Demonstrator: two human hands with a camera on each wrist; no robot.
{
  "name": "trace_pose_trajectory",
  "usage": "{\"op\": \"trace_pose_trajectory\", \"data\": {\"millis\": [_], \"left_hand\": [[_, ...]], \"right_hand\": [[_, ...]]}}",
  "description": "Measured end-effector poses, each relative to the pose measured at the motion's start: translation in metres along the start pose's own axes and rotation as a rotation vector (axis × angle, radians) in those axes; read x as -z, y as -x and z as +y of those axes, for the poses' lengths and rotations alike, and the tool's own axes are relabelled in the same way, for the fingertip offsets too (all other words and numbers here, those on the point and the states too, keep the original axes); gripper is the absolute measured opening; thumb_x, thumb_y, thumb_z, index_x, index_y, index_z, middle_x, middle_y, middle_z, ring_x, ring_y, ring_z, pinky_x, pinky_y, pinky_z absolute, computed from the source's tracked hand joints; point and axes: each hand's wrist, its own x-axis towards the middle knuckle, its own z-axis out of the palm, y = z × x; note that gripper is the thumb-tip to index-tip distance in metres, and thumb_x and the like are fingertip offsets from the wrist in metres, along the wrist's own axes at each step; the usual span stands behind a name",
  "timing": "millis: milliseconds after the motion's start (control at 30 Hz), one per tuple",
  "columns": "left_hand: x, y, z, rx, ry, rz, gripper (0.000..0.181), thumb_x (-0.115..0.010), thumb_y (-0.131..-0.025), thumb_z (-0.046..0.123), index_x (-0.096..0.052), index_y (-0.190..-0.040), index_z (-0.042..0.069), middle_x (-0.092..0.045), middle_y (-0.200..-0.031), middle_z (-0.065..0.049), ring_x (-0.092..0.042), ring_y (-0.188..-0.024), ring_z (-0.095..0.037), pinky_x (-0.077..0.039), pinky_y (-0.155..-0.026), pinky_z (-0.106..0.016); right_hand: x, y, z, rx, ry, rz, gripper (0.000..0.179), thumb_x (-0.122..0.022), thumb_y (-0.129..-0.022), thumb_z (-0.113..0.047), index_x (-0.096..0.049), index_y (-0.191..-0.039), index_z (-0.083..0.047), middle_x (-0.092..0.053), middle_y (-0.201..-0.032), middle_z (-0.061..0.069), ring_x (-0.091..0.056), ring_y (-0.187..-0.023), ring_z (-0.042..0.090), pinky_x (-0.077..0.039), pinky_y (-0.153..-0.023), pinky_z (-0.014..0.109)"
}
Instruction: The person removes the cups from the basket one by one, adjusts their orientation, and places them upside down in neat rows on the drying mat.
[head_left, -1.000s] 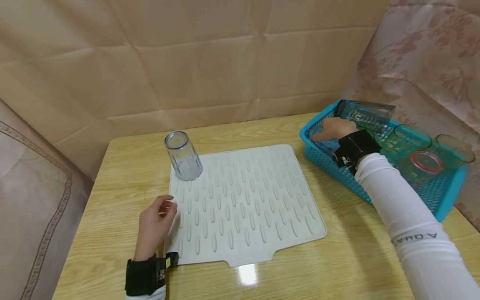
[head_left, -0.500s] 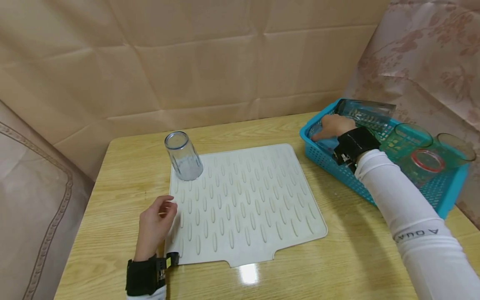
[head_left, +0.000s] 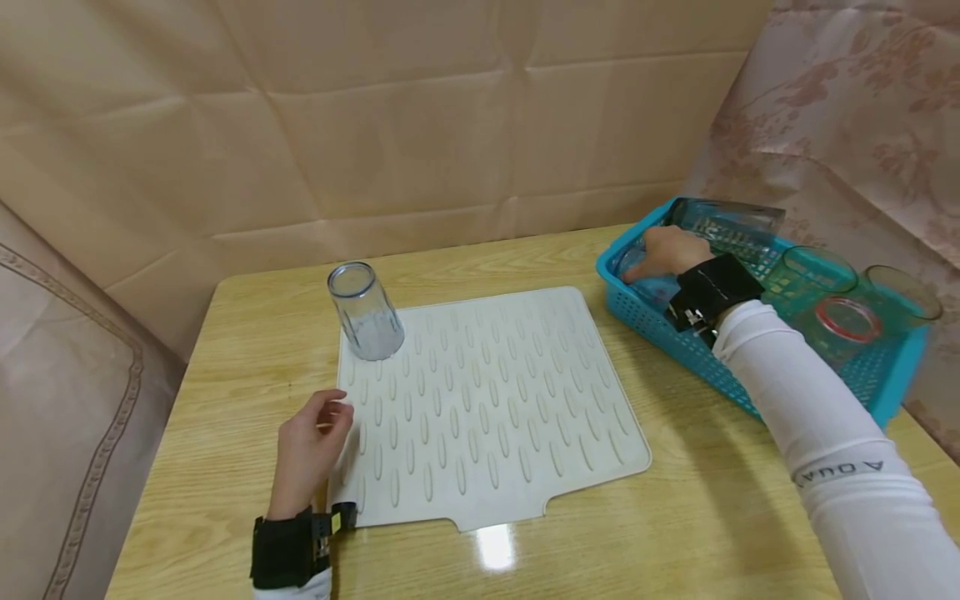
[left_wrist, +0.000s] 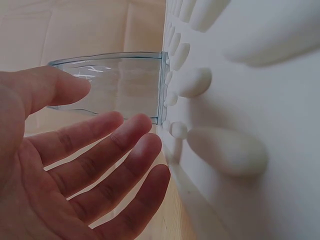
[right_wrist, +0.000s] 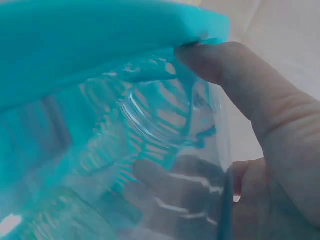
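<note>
My right hand is down inside the left end of a turquoise plastic basket. It holds a clear drinking glass; in the right wrist view the thumb lies near the basket rim and the fingers show through the glass wall. A clear bluish tumbler stands on the far left corner of a white ridged drying mat. My left hand rests at the mat's left edge, fingers loosely bent, holding nothing. The left wrist view shows that tumbler beyond the fingers, apart from them.
Several other glasses fill the basket: a dark-based one lying at the back, a red-rimmed one and tinted ones on the right. A wooden table lies under everything. Beige cloth hangs along the back.
Inside the basket my right hand has barely shifted, its fingers still at the glass. The left hand and the tumbler on the mat have not moved.
</note>
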Motion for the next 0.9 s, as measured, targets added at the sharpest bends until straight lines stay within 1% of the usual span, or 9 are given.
{"op": "trace_pose_trajectory", "data": {"millis": [100, 167, 367, 433, 567, 633, 733, 833, 900], "left_hand": [[0.0, -0.001, 0.0, -0.01, -0.007, 0.003, 0.029, -0.06, -0.094, 0.01, -0.059, -0.121, -0.001, -0.065, -0.103, -0.019, -0.061, -0.091, -0.031, -0.053, -0.083, -0.047], [0.0, -0.001, 0.001, -0.005, -0.005, -0.001, 0.029, -0.06, -0.095, 0.011, -0.058, -0.121, -0.001, -0.065, -0.103, -0.019, -0.061, -0.091, -0.031, -0.052, -0.083, -0.047], [0.002, -0.003, 0.002, 0.03, 0.005, -0.019, 0.03, -0.058, -0.096, 0.013, -0.057, -0.124, 0.001, -0.064, -0.107, -0.02, -0.06, -0.094, -0.031, -0.051, -0.085, -0.047], [0.002, -0.004, 0.002, 0.034, 0.004, -0.022, 0.031, -0.058, -0.097, 0.013, -0.057, -0.124, 0.001, -0.064, -0.107, -0.02, -0.059, -0.094, -0.032, -0.051, -0.085, -0.046], [0.003, -0.004, 0.003, 0.033, 0.003, -0.023, 0.031, -0.058, -0.097, 0.013, -0.056, -0.124, 0.001, -0.064, -0.107, -0.02, -0.059, -0.094, -0.032, -0.051, -0.086, -0.047], [0.003, -0.005, 0.003, 0.031, 0.002, -0.021, 0.031, -0.058, -0.097, 0.013, -0.057, -0.124, 0.0, -0.064, -0.107, -0.02, -0.059, -0.094, -0.032, -0.051, -0.086, -0.047], [0.003, -0.005, 0.003, 0.033, 0.004, -0.018, 0.031, -0.058, -0.097, 0.013, -0.056, -0.124, 0.001, -0.064, -0.107, -0.02, -0.059, -0.094, -0.032, -0.051, -0.086, -0.047], [0.003, -0.004, 0.004, 0.028, 0.005, -0.01, 0.03, -0.058, -0.097, 0.013, -0.057, -0.124, 0.0, -0.064, -0.106, -0.02, -0.059, -0.093, -0.032, -0.051, -0.085, -0.047], [0.003, -0.004, 0.004, 0.024, 0.005, -0.005, 0.03, -0.058, -0.096, 0.013, -0.057, -0.124, 0.0, -0.064, -0.106, -0.02, -0.06, -0.093, -0.032, -0.052, -0.084, -0.047]], "right_hand": [[0.002, 0.001, 0.0, 0.008, -0.001, -0.001, 0.055, -0.069, -0.084, -0.039, -0.055, -0.107, 0.009, -0.057, -0.102, 0.026, -0.056, -0.086, 0.038, -0.048, -0.072, 0.052], [0.003, 0.001, 0.001, 0.022, -0.008, 0.011, 0.057, -0.07, -0.084, -0.038, -0.054, -0.109, 0.011, -0.057, -0.104, 0.027, -0.056, -0.086, 0.038, -0.048, -0.071, 0.051], [0.004, 0.002, 0.002, 0.042, -0.045, 0.05, 0.042, -0.072, -0.083, -0.036, -0.054, -0.082, 0.002, -0.05, -0.08, 0.015, -0.05, -0.073, 0.031, -0.043, -0.062, 0.041], [0.005, 0.002, 0.003, 0.049, -0.044, 0.062, 0.042, -0.073, -0.083, -0.037, -0.052, -0.077, 0.0, -0.048, -0.08, 0.015, -0.049, -0.074, 0.032, -0.042, -0.064, 0.042], [0.006, 0.001, 0.005, 0.066, -0.035, 0.094, 0.044, -0.072, -0.083, -0.037, -0.052, -0.078, 0.001, -0.05, -0.091, 0.023, -0.049, -0.085, 0.039, -0.042, -0.071, 0.048], [0.007, 0.002, 0.005, 0.068, -0.036, 0.108, 0.045, -0.072, -0.082, -0.037, -0.053, -0.082, 0.004, -0.051, -0.096, 0.026, -0.048, -0.089, 0.041, -0.043, -0.073, 0.05], [0.008, 0.003, 0.005, 0.058, -0.053, 0.103, 0.056, -0.072, -0.083, -0.036, -0.052, -0.101, 0.013, -0.052, -0.1, 0.03, -0.051, -0.091, 0.043, -0.045, -0.075, 0.051], [0.01, 0.005, 0.004, 0.038, -0.073, 0.09, 0.079, -0.072, -0.084, -0.035, -0.036, -0.125, 0.021, -0.05, -0.109, 0.037, -0.053, -0.098, 0.049, -0.046, -0.081, 0.055], [0.011, 0.007, 0.004, 0.028, -0.083, 0.089, 0.091, -0.071, -0.085, -0.035, -0.022, -0.134, 0.023, -0.046, -0.117, 0.043, -0.05, -0.105, 0.053, -0.044, -0.086, 0.059]]}}
